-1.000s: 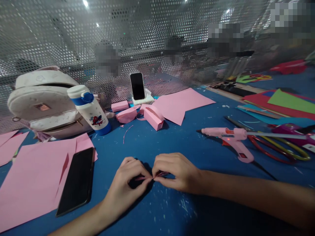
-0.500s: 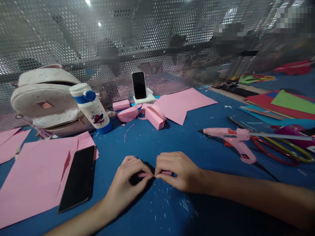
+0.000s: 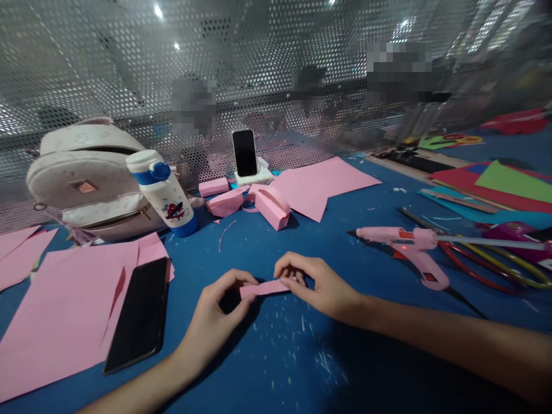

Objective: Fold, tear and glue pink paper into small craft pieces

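A narrow pink paper strip (image 3: pixel 269 288) stretches between my two hands, just above the blue table. My left hand (image 3: pixel 224 296) pinches its left end between thumb and fingers. At the other end, my right hand (image 3: pixel 317 284) has its thumb and fingers closed on the strip, partly covering it. Beyond the hands lie folded pink paper pieces, among them a box-like one (image 3: pixel 271 208) and a flatter one (image 3: pixel 225 201). To the right of my right hand rests a pink glue gun (image 3: pixel 403 237) with a glue stick in its back.
Left of my hands, a black phone (image 3: pixel 140 313) lies on pink sheets (image 3: pixel 64 310). Behind stand a white backpack (image 3: pixel 86 178), a water bottle (image 3: pixel 166 198) and a propped-up phone (image 3: pixel 245 152). Scissors (image 3: pixel 483 264) and coloured paper (image 3: pixel 513 181) lie at right, before a perforated metal screen (image 3: pixel 267 69).
Both hands were close together with their fingertips nearly meeting. They are now farther apart, the right one raised slightly away, and more of the pink paper strip shows between them.
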